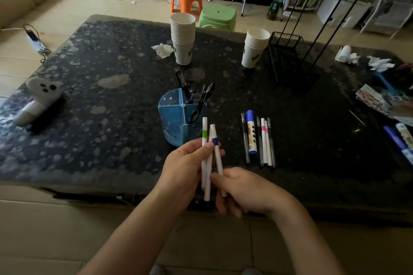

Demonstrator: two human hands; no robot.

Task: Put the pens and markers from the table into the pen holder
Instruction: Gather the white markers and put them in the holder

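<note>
The left hand [185,163] grips three white pens [209,158] upright, just near of the blue holder [172,118]. The right hand [243,192] pinches what seems the blue-banded one's lower end. More pens [259,140] lie in a row on the counter [89,118], right of the holder.

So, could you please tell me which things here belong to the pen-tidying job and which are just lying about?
Job:
white pens in left hand
right hand
blue pen holder
pens and markers on table

Lying about:
paper cup stacks
crumpled tissues
wire rack
</note>
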